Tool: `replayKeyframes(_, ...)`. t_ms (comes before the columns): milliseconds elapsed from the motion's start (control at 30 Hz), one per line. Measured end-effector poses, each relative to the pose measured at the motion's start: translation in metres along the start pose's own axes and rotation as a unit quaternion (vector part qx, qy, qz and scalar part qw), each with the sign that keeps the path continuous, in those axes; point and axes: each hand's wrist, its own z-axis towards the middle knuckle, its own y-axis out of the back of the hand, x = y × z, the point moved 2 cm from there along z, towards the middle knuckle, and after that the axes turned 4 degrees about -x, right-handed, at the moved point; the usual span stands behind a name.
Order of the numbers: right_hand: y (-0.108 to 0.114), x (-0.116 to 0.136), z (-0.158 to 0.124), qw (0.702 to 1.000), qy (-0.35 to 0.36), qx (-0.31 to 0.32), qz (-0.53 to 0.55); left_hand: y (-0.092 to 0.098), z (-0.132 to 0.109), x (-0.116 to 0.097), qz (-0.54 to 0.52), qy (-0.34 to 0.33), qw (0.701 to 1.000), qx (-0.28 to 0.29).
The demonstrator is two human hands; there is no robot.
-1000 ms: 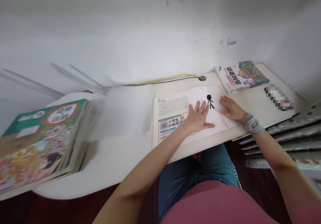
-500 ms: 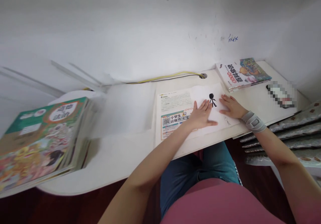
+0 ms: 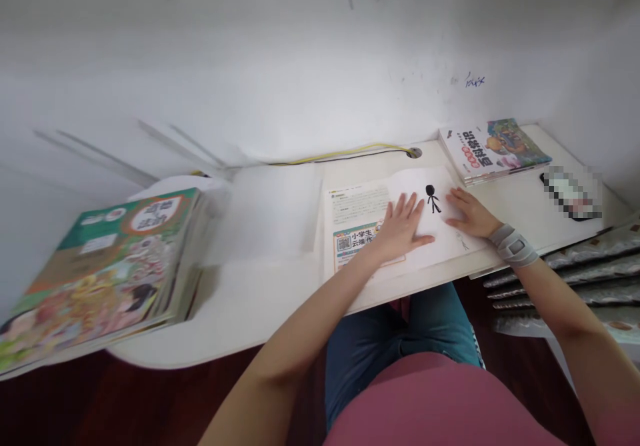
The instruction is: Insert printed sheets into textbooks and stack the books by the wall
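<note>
An open book [image 3: 357, 201] lies flat on the white desk in front of me. Its left page is printed with text and a QR code; the right page is white with a black stick figure [image 3: 433, 199] and a fainter small drawing near its lower edge. My left hand [image 3: 401, 227] rests with fingers spread across the middle of the book, covering part of the print. On the right page's outer side lies my right hand [image 3: 470, 213], fingers apart, with a grey band [image 3: 515, 245] around the wrist. Neither hand grips anything.
A thick stack of colourful books [image 3: 110, 266] stands on the left, beside a translucent sheet [image 3: 275, 209]. At the back right lies a smaller book pile [image 3: 495, 149], with a blurred-out phone [image 3: 573, 193] near it. Yellow and black cables [image 3: 345, 155] run along the wall to a hole.
The whole view has shifted, so things appear a little further right. My left hand has slid slightly left on the page, uncovering the stick figure fully. My right hand stays at the page's outer side.
</note>
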Motion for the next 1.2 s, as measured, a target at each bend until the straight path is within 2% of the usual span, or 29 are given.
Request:
replayKeyframes(100,0.007,0.003,-0.001,0.999,0.009,-0.031,0.008,0.011,-0.04,0.027,0.018,0.118,0.991,-0.053)
replayKeyframes(167,0.013,0.014,-0.002,0.999,0.024,-0.034,-0.018,0.012,-0.066,0.046,0.005,0.184,0.979,-0.084)
replayKeyframes(233,0.016,0.033,-0.003,0.997,0.055,-0.014,-0.051,0.009,-0.085,0.061,-0.028,0.208,0.972,-0.101)
replayKeyframes(333,0.016,0.066,-0.003,0.989,0.114,0.035,-0.089,0.003,-0.101,0.073,-0.078,0.208,0.965,-0.139)
replayKeyframes(433,0.012,0.091,-0.004,0.981,0.145,0.058,-0.115,0.001,-0.106,0.077,-0.114,0.215,0.954,-0.175)
replayKeyframes(567,0.003,0.102,-0.004,0.977,0.136,0.068,-0.147,0.002,-0.109,0.08,-0.154,0.213,0.945,-0.194)
replayKeyframes(733,-0.004,0.102,-0.009,0.976,0.114,0.074,-0.17,-0.002,-0.112,0.087,-0.165,0.208,0.942,-0.207)
replayKeyframes(1000,0.001,0.096,-0.012,0.975,0.098,0.097,-0.172,-0.012,-0.112,0.095,-0.16,0.212,0.938,-0.224)
replayKeyframes(1133,0.0,0.093,-0.013,0.977,0.095,0.103,-0.158,-0.006,-0.111,0.092,-0.19,0.228,0.932,-0.207)
replayKeyframes(1200,-0.001,0.091,-0.015,0.979,0.093,0.109,-0.147,0.002,-0.109,0.09,-0.23,0.263,0.917,-0.194)
